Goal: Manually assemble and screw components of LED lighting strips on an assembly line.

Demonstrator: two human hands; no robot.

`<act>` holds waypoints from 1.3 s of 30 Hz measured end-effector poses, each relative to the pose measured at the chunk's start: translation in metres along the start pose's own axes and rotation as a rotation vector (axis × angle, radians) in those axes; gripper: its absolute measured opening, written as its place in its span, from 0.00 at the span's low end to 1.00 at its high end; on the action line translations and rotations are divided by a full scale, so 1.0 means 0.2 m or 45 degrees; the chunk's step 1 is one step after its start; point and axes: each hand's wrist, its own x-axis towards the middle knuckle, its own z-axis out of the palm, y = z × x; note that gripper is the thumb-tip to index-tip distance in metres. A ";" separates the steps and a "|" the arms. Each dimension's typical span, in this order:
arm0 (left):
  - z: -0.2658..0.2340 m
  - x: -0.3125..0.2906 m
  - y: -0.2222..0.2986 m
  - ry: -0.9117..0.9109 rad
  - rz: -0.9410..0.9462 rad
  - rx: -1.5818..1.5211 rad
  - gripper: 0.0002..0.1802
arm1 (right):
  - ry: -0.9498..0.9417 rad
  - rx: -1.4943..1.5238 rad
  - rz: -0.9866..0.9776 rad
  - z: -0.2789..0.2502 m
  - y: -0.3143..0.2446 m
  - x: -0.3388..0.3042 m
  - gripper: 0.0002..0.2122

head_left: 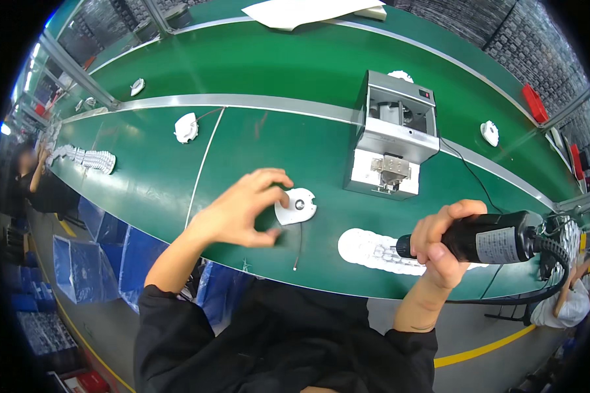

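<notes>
Our left hand hung with thumb and fingers well apart, curved around the near left side of a white round part; we could not tell whether a fingertip touched its rim. That part lay flat on the green bench, straight in front of our body, where either hand could get at it. Its thin dark lead trailed toward the near edge, out from under the disc, perhaps so that it would not be pinched.

Our right hand was clamped around the front end of a black driver, held almost level, nose to the left. We judged that the grip so far forward gave close control of the nose, while a thick black cable hung from the rear end, away from the white part.

Beneath the driver's nose lay an overlapping row of white discs, laid that way probably to save room. Beyond stood a grey metal machine, its front facing us, likely for easy reach. Farther left on the bench sat a single wired disc and another white row; blue bins stood below.
</notes>
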 end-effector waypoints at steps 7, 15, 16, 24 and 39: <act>0.25 0.06 0.07 -0.018 0.138 -0.229 0.13 | -0.026 -0.061 -0.025 0.02 0.01 0.06 0.22; 0.44 0.16 0.17 -0.041 0.396 -0.429 0.15 | 0.055 -0.077 -0.016 0.03 0.03 0.04 0.22; 0.45 0.17 0.17 -0.027 0.400 -0.394 0.15 | 0.045 -0.069 -0.028 0.03 0.03 0.04 0.22; 0.45 0.20 0.19 -0.075 0.443 -0.223 0.18 | 0.077 -0.092 -0.075 0.04 0.05 0.09 0.24; 0.54 0.19 0.14 -0.013 0.399 -0.400 0.14 | 0.233 -0.295 -0.302 0.05 0.18 0.41 0.19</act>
